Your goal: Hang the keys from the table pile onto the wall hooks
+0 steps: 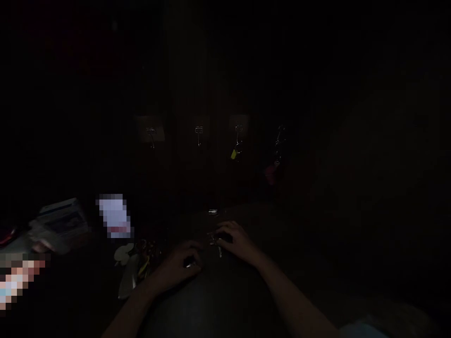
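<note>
The scene is very dark. My right hand (235, 238) is over the table, its thumb and fingers closed on what look like keys (220, 251), small shiny metal pieces with one long part pointing toward me. To its left, my left hand (181, 263) is curled with the fingers bent inward. A small shiny metal piece (191, 265) glints at its thumb and fingertips; its kind is too dark to make out. Just beyond my right hand, another small shiny metal object (213, 211) lies on the table.
Several metal hooks (199, 134) hang in a row ahead; one bears a yellow tag (234, 154), another a pink item (270, 174). At left are a lit, blurred-out screen (115, 216), a box (65, 220) and a pile of small things (143, 260) beside my left forearm.
</note>
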Demonstrator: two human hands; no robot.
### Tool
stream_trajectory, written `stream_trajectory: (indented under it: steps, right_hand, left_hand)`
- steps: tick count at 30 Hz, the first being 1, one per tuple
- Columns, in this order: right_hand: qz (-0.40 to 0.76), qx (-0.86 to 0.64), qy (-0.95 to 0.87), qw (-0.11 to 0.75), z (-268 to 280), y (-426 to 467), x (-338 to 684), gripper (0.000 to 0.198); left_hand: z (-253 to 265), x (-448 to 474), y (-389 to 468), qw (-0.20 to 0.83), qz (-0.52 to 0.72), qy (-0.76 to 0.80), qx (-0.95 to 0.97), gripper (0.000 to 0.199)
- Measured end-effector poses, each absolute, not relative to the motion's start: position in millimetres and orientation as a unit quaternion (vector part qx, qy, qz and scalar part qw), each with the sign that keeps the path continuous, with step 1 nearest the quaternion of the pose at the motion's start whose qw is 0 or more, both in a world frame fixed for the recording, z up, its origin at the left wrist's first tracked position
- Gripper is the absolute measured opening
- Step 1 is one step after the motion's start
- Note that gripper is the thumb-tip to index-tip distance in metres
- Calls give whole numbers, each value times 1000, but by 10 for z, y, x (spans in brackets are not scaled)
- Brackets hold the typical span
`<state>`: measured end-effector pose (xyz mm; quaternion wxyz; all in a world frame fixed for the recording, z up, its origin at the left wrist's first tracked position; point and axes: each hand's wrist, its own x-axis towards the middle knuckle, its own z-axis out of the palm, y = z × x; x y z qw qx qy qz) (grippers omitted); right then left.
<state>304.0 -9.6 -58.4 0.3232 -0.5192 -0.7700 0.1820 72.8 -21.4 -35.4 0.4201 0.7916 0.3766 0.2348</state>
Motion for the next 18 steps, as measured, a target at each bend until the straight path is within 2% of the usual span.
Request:
stream_trajectory:
  steps: [9,18]
  right_hand:
    - [115,-569,-735,351,-547,-104,3052,19]
    - [160,-499,-755,393,-402,-236,2662,11]
  left_hand:
    - [-438,787,-97,416,374,456,692,20]
    - [-364,882,-83,427,405,510,627,24]
